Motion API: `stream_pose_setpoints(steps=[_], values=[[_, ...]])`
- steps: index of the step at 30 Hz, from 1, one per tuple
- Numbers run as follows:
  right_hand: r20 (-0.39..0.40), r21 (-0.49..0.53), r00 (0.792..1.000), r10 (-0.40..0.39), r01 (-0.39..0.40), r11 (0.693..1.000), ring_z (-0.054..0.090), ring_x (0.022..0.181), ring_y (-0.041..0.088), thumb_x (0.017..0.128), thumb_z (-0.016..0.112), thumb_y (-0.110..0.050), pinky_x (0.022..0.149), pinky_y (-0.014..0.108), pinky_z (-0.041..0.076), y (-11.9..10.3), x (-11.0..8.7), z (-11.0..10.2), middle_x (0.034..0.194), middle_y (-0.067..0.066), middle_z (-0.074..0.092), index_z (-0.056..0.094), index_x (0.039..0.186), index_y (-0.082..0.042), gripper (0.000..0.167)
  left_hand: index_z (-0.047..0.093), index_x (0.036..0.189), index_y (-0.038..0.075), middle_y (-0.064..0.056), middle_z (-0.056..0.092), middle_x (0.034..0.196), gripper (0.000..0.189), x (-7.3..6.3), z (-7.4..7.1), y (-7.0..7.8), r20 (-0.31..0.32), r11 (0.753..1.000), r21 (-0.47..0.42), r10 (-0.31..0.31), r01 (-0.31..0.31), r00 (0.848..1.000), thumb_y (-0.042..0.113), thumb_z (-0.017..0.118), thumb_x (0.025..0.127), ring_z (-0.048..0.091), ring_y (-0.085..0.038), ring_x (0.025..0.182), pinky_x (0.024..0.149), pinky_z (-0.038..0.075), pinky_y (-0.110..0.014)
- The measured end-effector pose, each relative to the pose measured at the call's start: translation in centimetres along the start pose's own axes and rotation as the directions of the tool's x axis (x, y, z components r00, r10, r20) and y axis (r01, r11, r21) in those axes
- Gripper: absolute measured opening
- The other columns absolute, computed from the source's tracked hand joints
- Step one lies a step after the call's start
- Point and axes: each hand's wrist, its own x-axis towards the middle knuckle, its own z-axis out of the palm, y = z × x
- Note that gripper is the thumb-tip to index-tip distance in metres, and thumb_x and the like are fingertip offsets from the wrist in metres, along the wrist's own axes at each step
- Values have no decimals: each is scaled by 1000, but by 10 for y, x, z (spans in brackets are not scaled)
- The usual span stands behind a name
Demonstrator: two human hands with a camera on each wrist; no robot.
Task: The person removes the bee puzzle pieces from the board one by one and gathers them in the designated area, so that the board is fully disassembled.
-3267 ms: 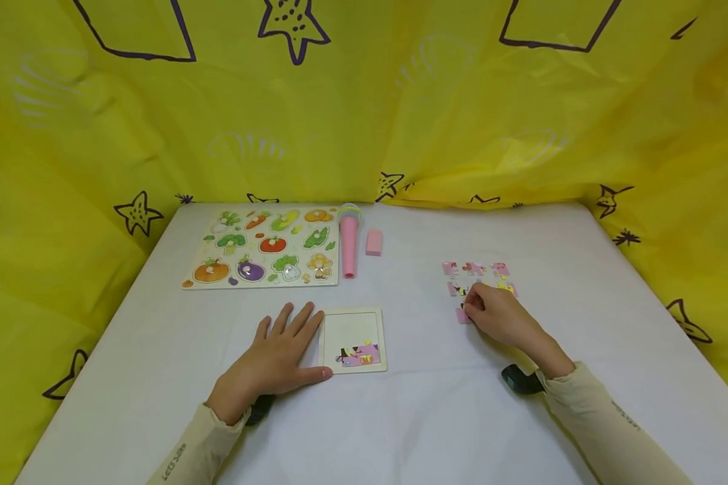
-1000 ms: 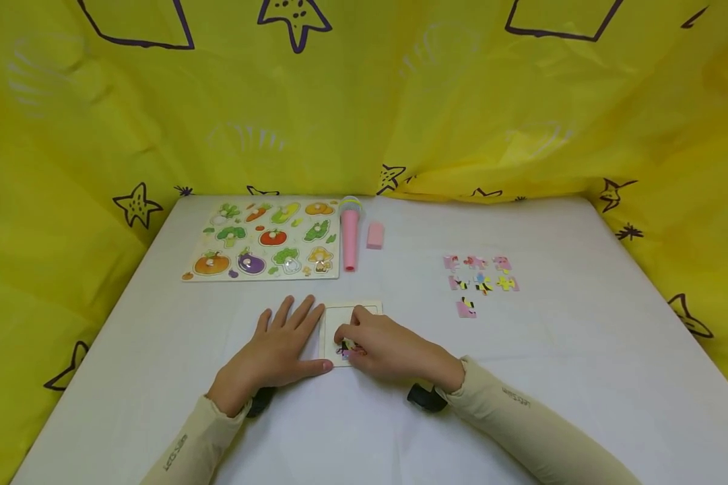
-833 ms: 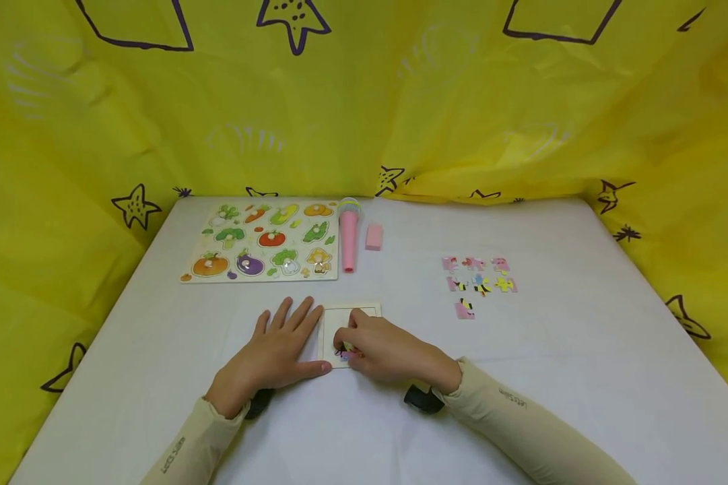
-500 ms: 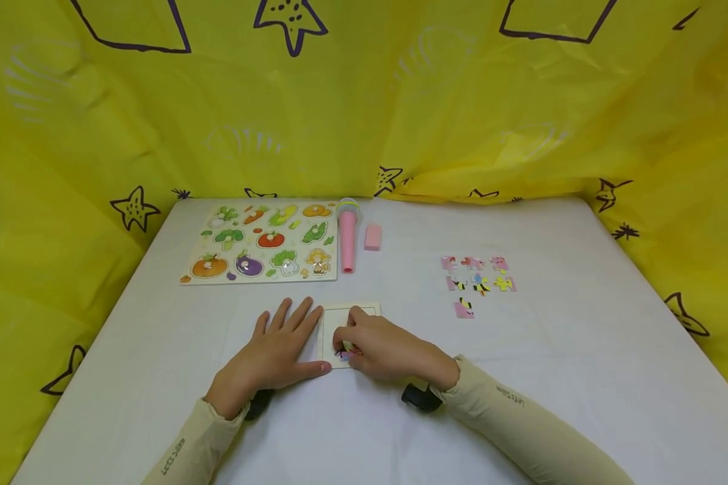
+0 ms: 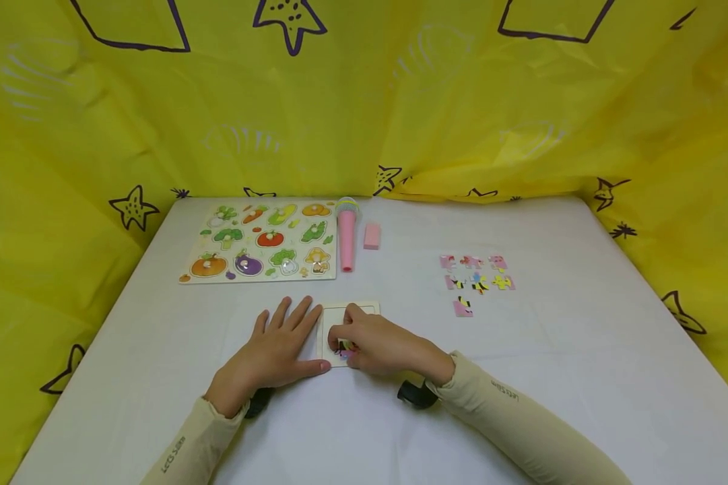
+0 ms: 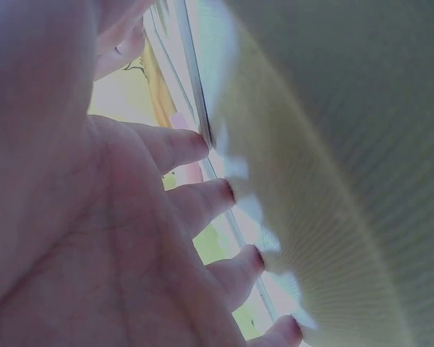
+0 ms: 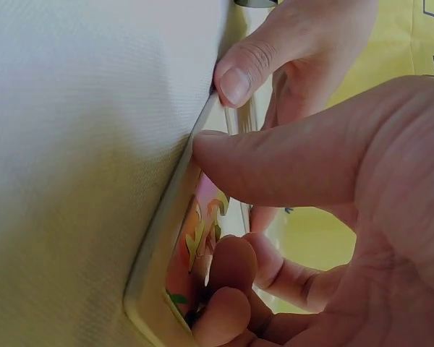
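A small square puzzle frame (image 5: 366,308) with a pale rim lies before me. My left hand (image 5: 273,357) rests flat beside it with fingers spread, its index fingertip and thumb tip at the left side of the rim. Over the lower part of the frame is my right hand (image 5: 384,345), fingers curled down onto pink jigsaw pieces (image 5: 345,349). In the right wrist view, its thumb (image 7: 275,170) lies at the near rim while bent fingertips (image 7: 231,264) touch the pieces (image 7: 195,235). The curled fingers partly hide the piece they work on.
Several loose jigsaw pieces (image 5: 479,283) lie in rows to the right, with a corner piece (image 5: 463,308) below them. Toward the back left are a vegetable peg puzzle board (image 5: 260,241), a pink toy microphone (image 5: 347,239) and a pink block (image 5: 372,236). A yellow curtain (image 5: 364,101) hangs behind the table.
From the loose pieces at the right, my right hand has moved left to the frame and stays working there, shifting only slightly. My left hand keeps its place.
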Motion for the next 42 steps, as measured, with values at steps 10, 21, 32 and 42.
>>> stream_pose_setpoints(steps=[10,21,32,42], values=[[-10,58,1000,-1,2,998,53,77,15,94,75,3,68,27,45,3,-1,0,106,3,50,67,109,-15,25,30,169,4,-20,21,175,98,0,-1,1,-3,1000,-9,4,-4,1000,56,74,98,10,-54,159,118,10,-79],[-39,56,999,-36,39,998,54,86,15,95,75,2,78,29,47,9,-1,0,95,-2,56,69,107,-13,20,31,168,3,-21,22,175,98,1,-1,1,-10,1000,-3,11,-11,1000,55,74,97,11,-54,159,118,11,-79],[-82,70,997,6,0,998,54,91,15,97,74,2,83,30,48,6,-5,7,101,-2,57,68,116,-6,22,30,168,4,-20,21,176,98,0,1,0,-2,1000,-5,3,-3,1000,56,74,97,10,-53,159,119,10,-78],[-102,57,995,5,1,998,56,95,18,98,72,2,86,32,49,4,-7,10,104,-1,57,68,114,-11,20,30,168,3,-21,21,175,98,-1,0,0,-5,1000,-8,2,-2,1000,54,74,98,10,-54,159,118,10,-78]])
